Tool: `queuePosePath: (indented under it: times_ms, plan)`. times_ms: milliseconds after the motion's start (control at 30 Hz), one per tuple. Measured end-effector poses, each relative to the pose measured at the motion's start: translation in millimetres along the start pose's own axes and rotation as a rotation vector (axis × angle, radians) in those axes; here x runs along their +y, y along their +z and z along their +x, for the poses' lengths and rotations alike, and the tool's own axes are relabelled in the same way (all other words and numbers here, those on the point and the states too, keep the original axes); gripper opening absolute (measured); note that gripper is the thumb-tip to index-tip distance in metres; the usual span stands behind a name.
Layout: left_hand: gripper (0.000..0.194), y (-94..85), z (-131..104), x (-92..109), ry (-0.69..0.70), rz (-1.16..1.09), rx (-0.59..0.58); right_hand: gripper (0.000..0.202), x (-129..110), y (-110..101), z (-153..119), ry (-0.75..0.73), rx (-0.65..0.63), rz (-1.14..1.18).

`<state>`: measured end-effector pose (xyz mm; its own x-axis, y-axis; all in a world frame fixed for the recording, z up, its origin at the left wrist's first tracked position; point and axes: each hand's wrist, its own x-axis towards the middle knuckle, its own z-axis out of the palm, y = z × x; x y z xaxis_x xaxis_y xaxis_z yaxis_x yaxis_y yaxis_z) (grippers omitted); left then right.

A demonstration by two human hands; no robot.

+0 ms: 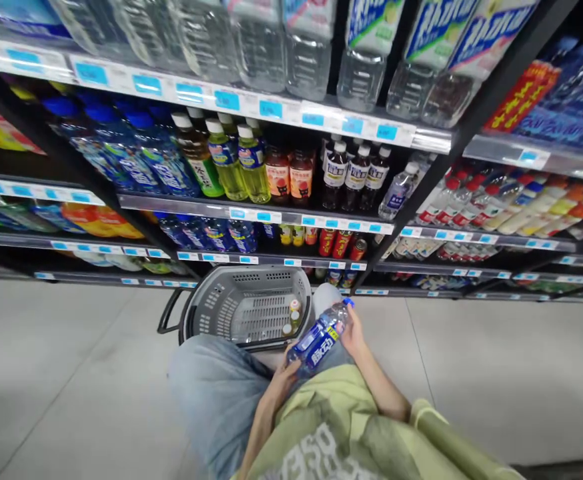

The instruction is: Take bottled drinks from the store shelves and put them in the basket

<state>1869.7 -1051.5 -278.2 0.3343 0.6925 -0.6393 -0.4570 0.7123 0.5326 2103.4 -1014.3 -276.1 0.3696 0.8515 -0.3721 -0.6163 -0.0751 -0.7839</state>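
A clear bottle with a blue label and blue cap (pixel 319 340) lies tilted above my lap, held between both hands. My left hand (pixel 284 373) grips its base end, at the lower left. Near the cap, my right hand (pixel 354 331) is closed round the upper part. Just beyond my knees stands a grey basket (pixel 245 283) with a black handle folded out to the left. Inside the basket, at its right end, are several small bottles with pale caps (pixel 295 317).
Shelves of drinks (pixel 261 215) span the view ahead, with large clear bottles (pixel 261 50) on the upper shelf and blue-capped bottles (pixel 146 157) below left. A dark upright post (pixel 401 233) divides the shelves. Pale floor tiles (pixel 71 353) lie on both sides of my legs.
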Motion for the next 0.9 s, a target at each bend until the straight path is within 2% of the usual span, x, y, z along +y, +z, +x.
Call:
queuePosePath:
  times_ms: [100,167,300,500,733,900]
  plan:
    - [0.101,-3.4,-12,-4,0.131,0.145,-0.182,0.045,-5,-5,1,0.043,0.030,0.079]
    - [0.102,-1.6,-17,-4,0.169,0.231,-0.271,0.046,-7,-6,3,0.078,0.063,0.164]
    - [0.103,5.3,-17,-2,0.189,0.321,-0.358,0.049,-8,-7,5,0.097,0.087,0.180]
    - [0.110,2.1,-6,-7,0.212,0.362,-0.337,0.049,-14,-4,8,0.079,0.087,0.115]
    - [0.119,-8.2,8,-16,0.211,0.424,-0.284,0.034,-21,3,6,0.188,0.093,0.303]
    - [0.103,-6.8,4,-18,0.288,0.500,-0.233,0.030,-23,7,6,0.188,0.082,0.306]
